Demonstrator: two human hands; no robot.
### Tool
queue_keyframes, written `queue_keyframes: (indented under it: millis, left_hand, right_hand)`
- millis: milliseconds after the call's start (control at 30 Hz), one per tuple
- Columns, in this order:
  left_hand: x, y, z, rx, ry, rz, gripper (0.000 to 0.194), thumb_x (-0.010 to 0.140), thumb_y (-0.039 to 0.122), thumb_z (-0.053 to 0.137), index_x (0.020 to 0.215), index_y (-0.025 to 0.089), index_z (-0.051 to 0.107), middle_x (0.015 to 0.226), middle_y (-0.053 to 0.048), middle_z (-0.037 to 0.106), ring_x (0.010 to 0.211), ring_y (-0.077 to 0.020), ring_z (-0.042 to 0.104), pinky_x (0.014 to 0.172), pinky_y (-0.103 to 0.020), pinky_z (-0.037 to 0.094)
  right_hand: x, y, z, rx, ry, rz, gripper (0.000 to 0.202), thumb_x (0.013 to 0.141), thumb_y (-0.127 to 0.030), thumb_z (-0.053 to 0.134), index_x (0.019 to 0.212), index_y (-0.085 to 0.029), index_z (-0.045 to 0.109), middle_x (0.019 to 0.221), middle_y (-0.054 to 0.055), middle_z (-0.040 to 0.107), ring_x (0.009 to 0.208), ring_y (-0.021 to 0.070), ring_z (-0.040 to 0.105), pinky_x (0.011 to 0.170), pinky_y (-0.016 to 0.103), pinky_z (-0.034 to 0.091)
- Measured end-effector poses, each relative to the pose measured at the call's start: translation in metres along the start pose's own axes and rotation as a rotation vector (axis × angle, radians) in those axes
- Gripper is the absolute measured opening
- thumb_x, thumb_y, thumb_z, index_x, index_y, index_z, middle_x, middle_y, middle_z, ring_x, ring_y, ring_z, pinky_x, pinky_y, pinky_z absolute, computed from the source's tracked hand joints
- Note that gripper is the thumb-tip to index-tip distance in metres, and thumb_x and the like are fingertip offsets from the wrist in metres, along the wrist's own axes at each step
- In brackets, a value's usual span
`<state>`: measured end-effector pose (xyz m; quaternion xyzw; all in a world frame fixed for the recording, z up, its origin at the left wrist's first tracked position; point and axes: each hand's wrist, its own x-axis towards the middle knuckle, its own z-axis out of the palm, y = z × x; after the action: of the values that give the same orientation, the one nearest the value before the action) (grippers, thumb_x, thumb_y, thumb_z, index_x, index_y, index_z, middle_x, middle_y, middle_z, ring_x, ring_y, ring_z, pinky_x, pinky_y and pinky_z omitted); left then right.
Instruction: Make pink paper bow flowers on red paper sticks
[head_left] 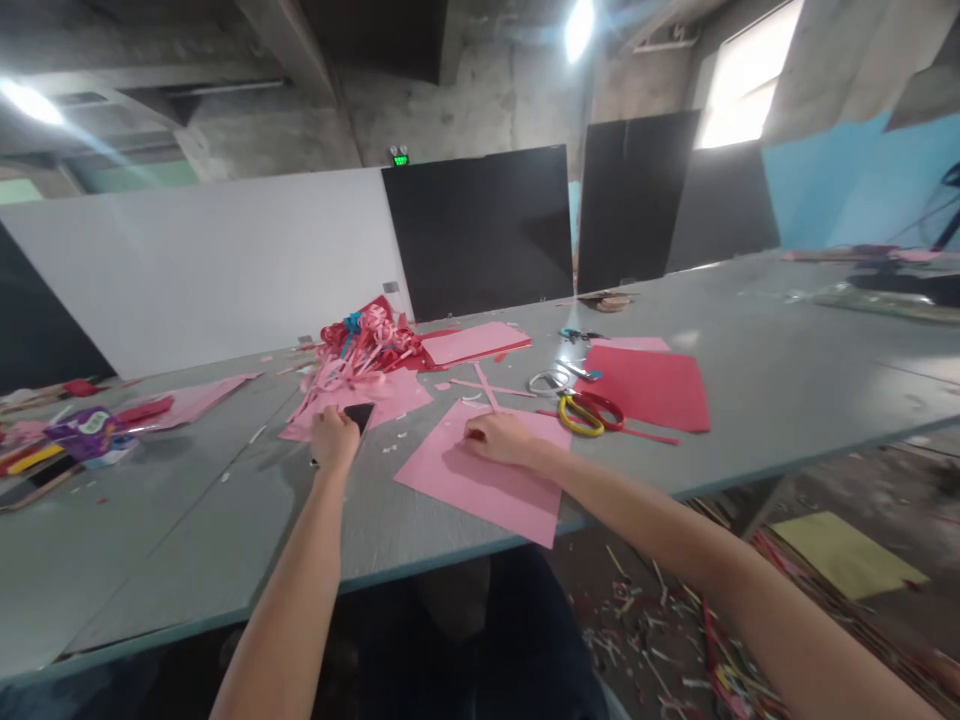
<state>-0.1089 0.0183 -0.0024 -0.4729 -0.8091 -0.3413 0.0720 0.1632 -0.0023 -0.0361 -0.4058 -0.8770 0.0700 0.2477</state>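
My left hand [334, 436] is closed around a dark flat phone [360, 414] at the near side of the pink scraps. My right hand [496, 438] rests on a sheet of pink paper [517, 497] near the table's front edge. Its fingers are curled together, and whatever they may hold is hidden. Just beyond it a narrow pink paper strip [486, 386] points away from the fingers. To the right lie scissors with one yellow and one red handle loop [582, 415], beside a red sheet [660, 388].
A heap of pink and red paper curls [379, 335] sits at the back, near stacked pink sheets [477, 344]. Grey-handled scissors [549, 382] and small teal-handled pliers [576, 335] lie right of centre. A purple packet [84, 432] is at left. Paper scraps litter the floor [637, 620].
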Motion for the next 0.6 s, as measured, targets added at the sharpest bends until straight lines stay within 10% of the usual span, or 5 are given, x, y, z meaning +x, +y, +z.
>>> queue_keyframes:
  millis: [267,600]
  left_hand:
    - [-0.003,-0.013,-0.005,0.227,-0.049,-0.088,0.039,0.079,0.019,0.039,0.111,0.005,0.058,0.121,-0.025,0.053,0.116,-0.0373,0.046,0.089,-0.051,0.039]
    - [0.004,-0.030,0.007,0.096,0.020,-0.043,0.015,0.071,0.022,0.050,0.080,0.012,0.056,0.099,-0.018,0.058,0.108,-0.0456,0.044,0.081,-0.064,0.033]
  right_hand:
    - [0.009,0.008,-0.017,-0.048,-0.010,0.121,0.014,0.081,-0.025,0.054,0.088,-0.024,0.067,0.091,-0.001,0.069,0.078,0.0124,0.058,0.062,0.020,0.036]
    - [-0.015,0.121,-0.064,-0.246,0.166,0.775,0.025,0.082,-0.019,0.046,0.096,-0.018,0.068,0.105,0.015,0.064,0.099,0.0283,0.056,0.076,0.035,0.041]
